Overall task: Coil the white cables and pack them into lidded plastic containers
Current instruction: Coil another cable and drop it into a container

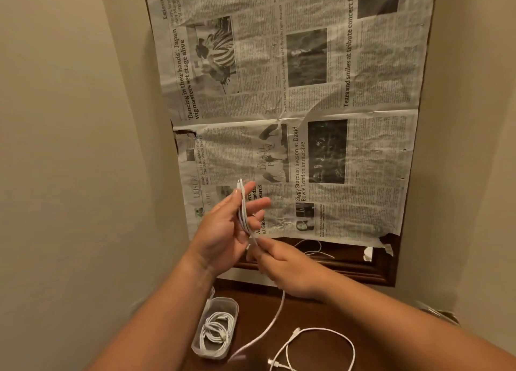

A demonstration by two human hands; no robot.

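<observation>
Here your left hand [223, 231] holds white cable [243, 203] loops across its spread fingers; your right hand [282, 264] pinches the same cable's tail. Below, an open plastic container [201, 345] holds coiled cables.

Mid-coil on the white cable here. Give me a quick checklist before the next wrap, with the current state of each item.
1. Loops held in left hand: ok.
2. Right hand gripping the cable feeding the coil: ok.
3. Tail free of the loose cable on the table: cannot tell.
4. Open container within reach: ok.
5. Room left in it beside the coiled cable inside: cannot tell.
6. Lid located: cannot tell.
</observation>
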